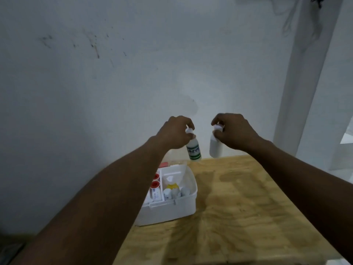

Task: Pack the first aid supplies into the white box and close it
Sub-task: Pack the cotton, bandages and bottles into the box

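wooden worktop (pixel 238 217) runs nearest, its near edge cut off. on its left sits the open white box (pixel 172 209), contents blurred, partly hidden by the left forearm. beyond, the left hand (pixel 174 131) pinches a green-banded bottle (pixel 193 151) by its cap; the right hand (pixel 232 130) grips a plain white bottle (pixel 215 148), both lifted off the worktop.

Dim, soft-focus wide-angle view, edges bowed; arm shadows streak the table (pixel 238 207).
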`<action>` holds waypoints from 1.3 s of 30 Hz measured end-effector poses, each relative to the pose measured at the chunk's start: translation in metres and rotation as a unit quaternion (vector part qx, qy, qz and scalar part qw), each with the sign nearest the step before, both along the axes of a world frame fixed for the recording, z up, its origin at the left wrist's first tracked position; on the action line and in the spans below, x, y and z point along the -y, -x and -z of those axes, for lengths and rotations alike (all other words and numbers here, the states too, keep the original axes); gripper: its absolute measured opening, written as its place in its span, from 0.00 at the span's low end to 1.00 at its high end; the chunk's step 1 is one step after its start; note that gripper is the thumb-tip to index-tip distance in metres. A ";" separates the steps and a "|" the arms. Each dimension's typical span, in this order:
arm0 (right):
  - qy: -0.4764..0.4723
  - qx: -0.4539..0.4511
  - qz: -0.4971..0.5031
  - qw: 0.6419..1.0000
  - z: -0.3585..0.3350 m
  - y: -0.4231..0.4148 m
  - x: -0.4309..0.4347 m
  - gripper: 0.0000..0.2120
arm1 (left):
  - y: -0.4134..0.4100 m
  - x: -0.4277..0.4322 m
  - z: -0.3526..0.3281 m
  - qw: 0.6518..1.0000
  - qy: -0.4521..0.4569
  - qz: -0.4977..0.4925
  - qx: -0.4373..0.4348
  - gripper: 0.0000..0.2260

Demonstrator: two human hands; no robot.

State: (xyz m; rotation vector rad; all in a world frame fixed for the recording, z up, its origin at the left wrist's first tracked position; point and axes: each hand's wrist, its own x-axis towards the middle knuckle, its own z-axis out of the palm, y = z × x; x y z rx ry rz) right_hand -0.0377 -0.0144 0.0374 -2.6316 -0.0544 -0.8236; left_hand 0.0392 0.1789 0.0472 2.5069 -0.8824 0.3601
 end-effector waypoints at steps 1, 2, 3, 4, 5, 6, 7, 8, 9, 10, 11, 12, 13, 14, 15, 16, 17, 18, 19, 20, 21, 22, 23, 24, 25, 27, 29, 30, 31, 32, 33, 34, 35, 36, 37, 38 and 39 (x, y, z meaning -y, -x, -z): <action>-0.002 0.016 -0.010 1.000 -0.008 0.002 -0.010 0.12 | 0.002 -0.010 -0.006 1.000 0.006 -0.008 0.003 0.12; -0.007 0.029 -0.021 0.999 -0.014 0.004 -0.020 0.13 | 0.004 -0.020 -0.010 1.000 0.011 -0.016 0.005 0.11; -0.014 0.037 -0.032 0.999 -0.017 0.006 -0.031 0.13 | 0.006 -0.030 -0.013 1.000 0.015 -0.024 0.006 0.11; -0.020 0.043 -0.043 0.998 -0.018 0.008 -0.041 0.13 | 0.007 -0.039 -0.014 0.999 0.019 -0.032 0.004 0.11; -0.022 0.045 -0.055 0.997 -0.017 0.010 -0.051 0.12 | 0.008 -0.047 -0.013 0.999 0.023 -0.040 0.002 0.11; -0.020 0.045 -0.066 0.997 -0.013 0.012 -0.060 0.12 | 0.008 -0.055 -0.011 0.998 0.028 -0.048 -0.002 0.11; -0.017 0.040 -0.075 0.996 -0.008 0.012 -0.068 0.12 | 0.009 -0.062 -0.008 0.998 0.032 -0.054 -0.008 0.11; -0.014 0.030 -0.083 0.996 -0.001 0.013 -0.076 0.13 | 0.009 -0.068 -0.003 0.998 0.035 -0.059 -0.012 0.11; -0.012 0.017 -0.089 0.996 0.007 0.014 -0.081 0.13 | 0.008 -0.073 0.002 0.997 0.035 -0.061 -0.015 0.11; -0.010 0.004 -0.094 0.995 0.016 0.015 -0.086 0.12 | 0.008 -0.078 0.007 0.997 0.034 -0.062 -0.021 0.11; -0.006 -0.010 -0.097 0.995 0.024 0.016 -0.090 0.12 | 0.008 -0.080 0.012 0.997 0.034 -0.062 -0.028 0.11; -0.001 -0.025 -0.097 0.995 0.032 0.017 -0.092 0.12 | 0.008 -0.082 0.017 0.997 0.033 -0.061 -0.036 0.11; 0.004 -0.043 -0.095 0.995 0.040 0.017 -0.094 0.12 | 0.008 -0.083 0.022 0.997 0.032 -0.060 -0.043 0.11; 0.009 -0.061 -0.094 0.994 0.047 0.018 -0.095 0.12 | 0.008 -0.084 0.026 0.996 0.032 -0.059 -0.052 0.11; 0.016 -0.078 -0.094 0.992 0.053 0.018 -0.095 0.12 | 0.007 -0.083 0.030 0.996 0.030 -0.058 -0.060 0.11; 0.023 -0.094 -0.094 0.991 0.059 0.018 -0.094 0.12 | 0.007 -0.083 0.035 0.996 0.025 -0.056 -0.068 0.11; 0.028 -0.111 -0.097 0.989 0.064 0.018 -0.094 0.13 | 0.006 -0.082 0.039 0.996 0.020 -0.053 -0.075 0.12; 0.029 -0.128 -0.100 0.986 0.069 0.018 -0.093 0.13 | 0.006 -0.081 0.044 0.995 0.015 -0.049 -0.081 0.12; 0.028 -0.142 -0.104 0.984 0.072 0.018 -0.093 0.13 | 0.006 -0.080 0.048 0.995 0.008 -0.044 -0.087 0.12; 0.026 -0.155 -0.107 0.982 0.075 0.018 -0.092 0.13 | 0.007 -0.079 0.051 0.995 0.001 -0.041 -0.094 0.12; 0.024 -0.165 -0.111 0.980 0.078 0.018 -0.091 0.13 | 0.007 -0.077 0.055 0.994 -0.008 -0.039 -0.104 0.13; 0.023 -0.174 -0.115 0.978 0.080 0.018 -0.090 0.13 | 0.008 -0.076 0.058 0.993 -0.017 -0.037 -0.115 0.13; 0.022 -0.181 -0.121 0.976 0.082 0.017 -0.090 0.13 | 0.008 -0.074 0.061 0.991 -0.024 -0.037 -0.128 0.14; 0.020 -0.187 -0.127 0.974 0.083 0.017 -0.089 0.12 | 0.008 -0.073 0.063 0.989 -0.032 -0.036 -0.139 0.15; 0.019 -0.190 -0.130 0.973 0.084 0.017 -0.089 0.12 | 0.008 -0.071 0.066 0.988 -0.039 -0.033 -0.146 0.15; 0.013 -0.192 -0.134 0.972 0.085 0.015 -0.090 0.12 | 0.006 -0.068 0.072 0.987 -0.054 -0.025 -0.150 0.15; 0.003 -0.193 -0.136 0.972 0.085 0.014 -0.090 0.11 | 0.005 -0.065 0.078 0.985 -0.061 -0.022 -0.157 0.14; -0.004 -0.192 -0.137 0.972 0.084 0.013 -0.089 0.11 | 0.004 -0.065 0.080 0.984 -0.060 -0.022 -0.164 0.14; -0.013 -0.191 -0.137 0.972 0.084 0.013 -0.088 0.11 | 0.002 -0.064 0.081 0.983 -0.057 -0.020 -0.172 0.14; -0.026 -0.187 -0.138 0.972 0.084 0.012 -0.087 0.10 | 0.001 -0.063 0.080 0.982 -0.055 -0.018 -0.180 0.13; -0.043 -0.183 -0.139 0.972 0.084 0.011 -0.086 0.09 | 0.000 -0.063 0.079 0.981 -0.052 -0.016 -0.188 0.12; -0.063 -0.177 -0.138 0.973 0.084 0.010 -0.086 0.08 | -0.001 -0.062 0.077 0.979 -0.049 -0.016 -0.197 0.11; -0.086 -0.170 -0.133 0.973 0.083 0.009 -0.085 0.07 | -0.002 -0.063 0.076 0.978 -0.045 -0.018 -0.203 0.10; -0.115 -0.167 -0.125 0.971 0.084 0.006 -0.084 0.07 | -0.003 -0.063 0.074 0.978 -0.040 -0.021 -0.205 0.09; -0.148 -0.167 -0.113 0.968 0.085 0.003 -0.082 0.08 | -0.004 -0.064 0.072 0.978 -0.034 -0.024 -0.205 0.09; -0.187 -0.168 -0.100 0.963 0.086 0.000 -0.081 0.08 | -0.005 -0.066 0.071 0.978 -0.028 -0.027 -0.205 0.10; -0.229 -0.165 -0.086 0.955 0.088 -0.004 -0.079 0.08 | -0.006 -0.068 0.071 0.978 -0.018 -0.033 -0.203 0.10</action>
